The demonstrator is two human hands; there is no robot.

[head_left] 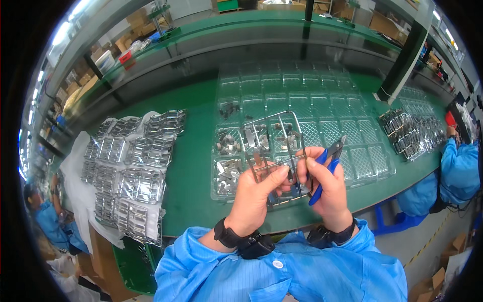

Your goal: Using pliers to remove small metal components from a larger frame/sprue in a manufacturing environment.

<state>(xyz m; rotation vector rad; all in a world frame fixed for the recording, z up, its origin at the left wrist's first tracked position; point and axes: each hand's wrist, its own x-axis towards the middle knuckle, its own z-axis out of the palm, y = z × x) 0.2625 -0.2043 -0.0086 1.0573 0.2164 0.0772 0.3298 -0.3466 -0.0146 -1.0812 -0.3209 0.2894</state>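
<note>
We observe the work at what we judge to be an early-to-middle stage: loose metal pieces lie in several near-left compartments of the clear tray, while many of its other compartments show their textured floor. Stacked frames at the left of the green bench seem to be material left to handle. The metal frame is held tilted above the tray's near part; whether it carries unremoved pieces we cannot tell. The left hand grips its near-left portion, thumb laid across the top and fingers curled beneath. The right hand keeps blue-handled cutters against the palm, blades pointing away from the body, as its thumb and fingertips meet the frame's right side. Both forearms rise from the lower edge and converge, with wrists bent inward.
</note>
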